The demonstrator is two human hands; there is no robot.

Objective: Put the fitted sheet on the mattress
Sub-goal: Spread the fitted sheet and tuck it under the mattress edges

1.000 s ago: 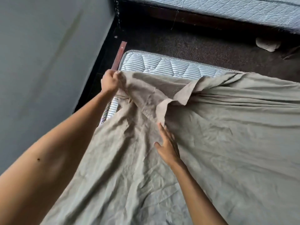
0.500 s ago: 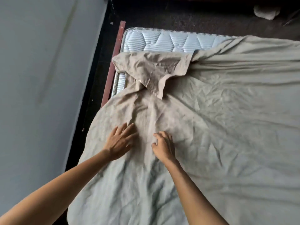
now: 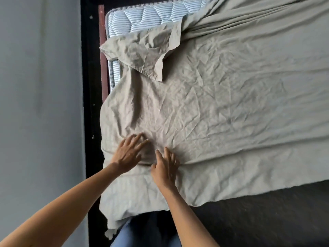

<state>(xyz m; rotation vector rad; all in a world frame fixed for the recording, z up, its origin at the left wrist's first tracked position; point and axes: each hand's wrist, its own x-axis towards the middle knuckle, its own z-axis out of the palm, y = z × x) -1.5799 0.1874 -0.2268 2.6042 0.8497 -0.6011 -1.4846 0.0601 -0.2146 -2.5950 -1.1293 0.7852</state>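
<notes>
Two hands press flat on the near edge of the one fitted sheet (image 3: 222, 104): left hand (image 3: 129, 154) and right hand (image 3: 166, 169), fingers spread, gripping nothing. The wrinkled sheet covers most of the single mattress (image 3: 142, 16). Farther off, one sheet corner (image 3: 142, 56) lies folded back, baring one striped mattress corner.

Bedroom: striped mattress (image 3: 142, 18) beside grey wall (image 3: 39, 86).

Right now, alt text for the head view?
The left hand and right hand press flat on a wrinkled grey-green fitted sheet spread over a striped quilted mattress. The sheet's far-left corner lies folded back, leaving that mattress corner bare beside a grey wall.
</notes>
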